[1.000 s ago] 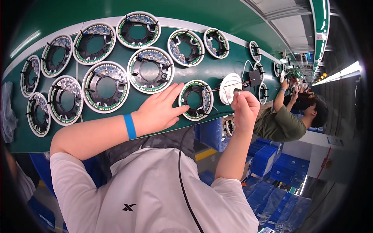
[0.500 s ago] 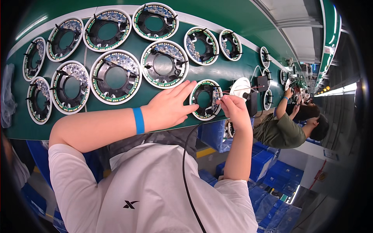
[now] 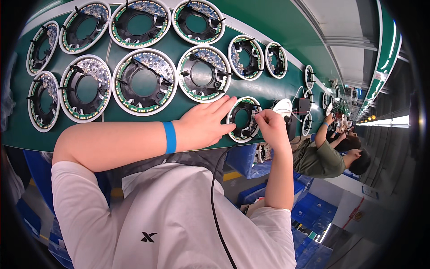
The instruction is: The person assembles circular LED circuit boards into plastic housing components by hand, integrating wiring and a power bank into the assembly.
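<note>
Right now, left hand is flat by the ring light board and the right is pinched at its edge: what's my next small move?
Probably keep the left hand pressing beside the ring board and ease the right hand inward: its pinched fingertips sit at the board's right rim, not yet over its black inner frame.

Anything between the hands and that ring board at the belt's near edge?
Nothing visible. The left hand rests its fingertips on the ring board rim, and the right hand is at its right edge, pinching thin wires.

Other ring assemblies (image 3: 144, 82) on green conveyor (image 3: 268, 87); blue crates (image 3: 313, 210); seated co-worker (image 3: 320, 159)
</note>
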{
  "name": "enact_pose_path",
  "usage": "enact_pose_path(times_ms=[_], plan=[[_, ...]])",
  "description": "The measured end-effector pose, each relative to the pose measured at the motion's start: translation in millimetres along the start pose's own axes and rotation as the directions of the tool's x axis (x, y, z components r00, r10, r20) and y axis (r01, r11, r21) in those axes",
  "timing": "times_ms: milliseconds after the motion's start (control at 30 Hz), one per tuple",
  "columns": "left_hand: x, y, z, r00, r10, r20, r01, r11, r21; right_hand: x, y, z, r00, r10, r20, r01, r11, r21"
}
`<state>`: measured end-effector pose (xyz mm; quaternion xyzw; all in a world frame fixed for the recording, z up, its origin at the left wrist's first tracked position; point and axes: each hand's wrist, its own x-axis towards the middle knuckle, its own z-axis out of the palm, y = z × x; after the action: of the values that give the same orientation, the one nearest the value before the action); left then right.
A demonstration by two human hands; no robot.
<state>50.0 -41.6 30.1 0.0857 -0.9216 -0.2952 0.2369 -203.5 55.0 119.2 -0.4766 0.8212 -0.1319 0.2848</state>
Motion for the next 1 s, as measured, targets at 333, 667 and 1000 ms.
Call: enact_pose_path(times_ms=[333,667,1000], plan=[[-1,-1,5,1.000,0.005,-0.002,-0.005,1.000,0.010,1,-21,-6,0.996,-0.093,0.006,0.092,0.968,-0.232],[-2,-2,11,0.998,0.012,-0.056,-0.012,1.000,0.006,11,-25,-8,0.969,-0.227,0.092,0.245,0.901,-0.357],[-3,-2,14,0.998,0.010,-0.068,-0.009,1.000,0.015,5,-26,7,0.973,-0.231,0.022,0.218,0.877,-0.427]])
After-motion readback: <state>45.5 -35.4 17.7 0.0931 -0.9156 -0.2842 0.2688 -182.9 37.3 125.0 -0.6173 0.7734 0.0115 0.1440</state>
